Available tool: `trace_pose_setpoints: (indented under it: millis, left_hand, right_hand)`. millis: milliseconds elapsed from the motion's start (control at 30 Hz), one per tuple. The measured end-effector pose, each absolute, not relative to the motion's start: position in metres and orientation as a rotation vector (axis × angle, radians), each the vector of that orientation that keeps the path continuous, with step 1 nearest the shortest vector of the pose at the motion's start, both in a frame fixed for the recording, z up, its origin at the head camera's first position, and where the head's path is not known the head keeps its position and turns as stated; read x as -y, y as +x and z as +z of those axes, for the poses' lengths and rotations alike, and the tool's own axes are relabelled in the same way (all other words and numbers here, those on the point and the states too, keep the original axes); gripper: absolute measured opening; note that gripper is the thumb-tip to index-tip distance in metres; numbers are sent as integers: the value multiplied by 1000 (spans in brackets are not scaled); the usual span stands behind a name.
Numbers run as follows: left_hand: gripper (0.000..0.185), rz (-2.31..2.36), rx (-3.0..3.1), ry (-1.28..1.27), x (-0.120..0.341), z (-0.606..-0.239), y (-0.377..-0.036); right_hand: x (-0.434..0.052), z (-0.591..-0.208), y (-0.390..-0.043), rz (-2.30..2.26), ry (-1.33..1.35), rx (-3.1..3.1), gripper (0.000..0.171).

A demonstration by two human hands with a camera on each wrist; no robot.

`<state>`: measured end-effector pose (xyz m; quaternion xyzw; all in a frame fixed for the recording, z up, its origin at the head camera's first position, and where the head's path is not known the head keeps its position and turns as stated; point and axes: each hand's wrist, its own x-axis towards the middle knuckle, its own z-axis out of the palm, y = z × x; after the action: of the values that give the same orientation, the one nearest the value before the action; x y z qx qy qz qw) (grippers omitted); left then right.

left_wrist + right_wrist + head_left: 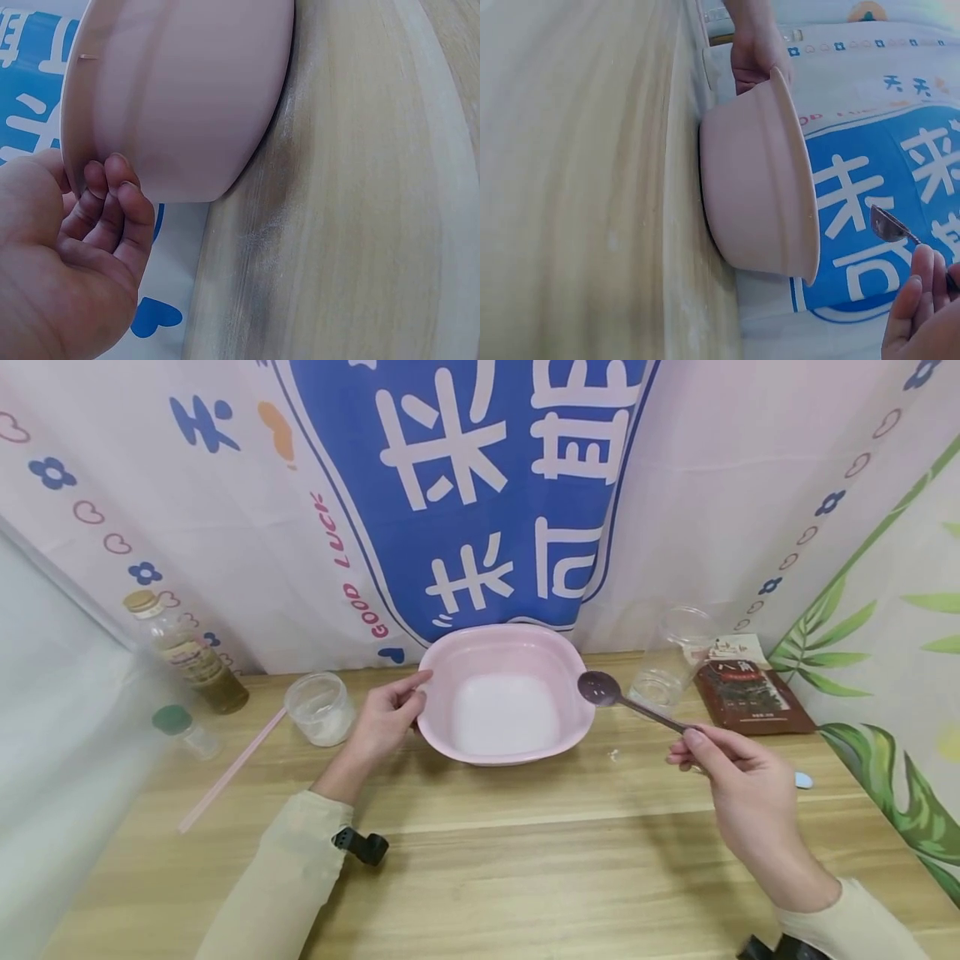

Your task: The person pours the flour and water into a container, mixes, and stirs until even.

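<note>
The left hand [386,714] holds the pink bowl [504,647] of white powder; the right hand [738,781] pinches an empty spoon [600,688], not yet dipped in.

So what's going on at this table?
A person steadies a pink basin with the left hand on its rim. The right hand holds a dark spoon just above the basin's right edge. White powder or liquid lies in the basin. A clear cup and a brown packet sit nearby.
</note>
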<state>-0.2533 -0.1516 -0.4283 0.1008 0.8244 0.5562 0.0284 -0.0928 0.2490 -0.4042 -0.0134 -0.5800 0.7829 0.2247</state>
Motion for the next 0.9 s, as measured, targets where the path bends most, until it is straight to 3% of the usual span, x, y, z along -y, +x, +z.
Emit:
trace_pose_setpoints:
  millis: [267, 667, 900]
  left_hand:
    - [45, 1704, -2540, 306, 153, -429, -254]
    - [45, 1708, -2535, 293, 154, -432, -255]
    - [45, 1710, -2534, 300, 154, -430, -255]
  right_hand:
    - [-275, -423, -73, 2301, 5, 1476, 24]
    - [-295, -454, -59, 2144, -491, 2107, 9]
    - [-291, -460, -64, 2074, -521, 2291, 18]
